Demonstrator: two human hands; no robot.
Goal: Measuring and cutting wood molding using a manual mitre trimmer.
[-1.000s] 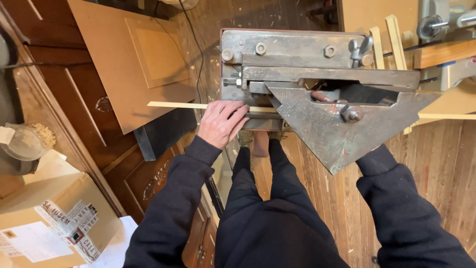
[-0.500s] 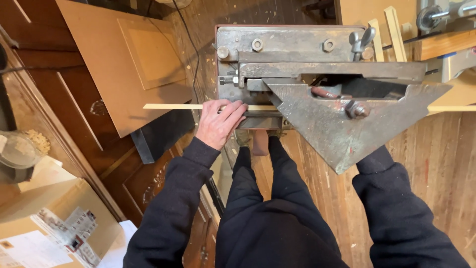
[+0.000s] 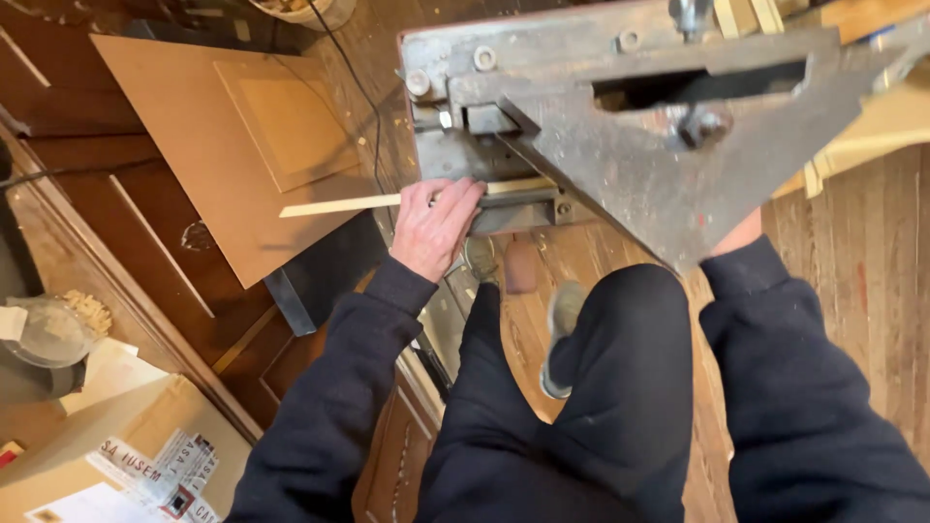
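Note:
My left hand [image 3: 436, 225] presses a thin pale wooden strip [image 3: 339, 204] against the front of a grey metal cutting machine [image 3: 542, 58]. The strip sticks out to the left and runs right under a rusty triangular metal plate [image 3: 630, 184]. My right arm reaches under that plate. Only the wrist of my right hand [image 3: 744, 232] shows, and the fingers are hidden. My right knee is raised, with the shoe [image 3: 560, 329] lifted off the floor near a reddish pedal [image 3: 520, 266].
A brown panelled board [image 3: 223, 145] leans at the left of the machine, with a black cable [image 3: 360, 87] running past it. A cardboard box [image 3: 126, 455] and a glass jar [image 3: 48, 329] sit at the lower left. Wood plank floor [image 3: 872, 252] lies to the right.
My right knee has come up and the foot has lifted. The view has closed in on the machine. My left hand stays on the strip.

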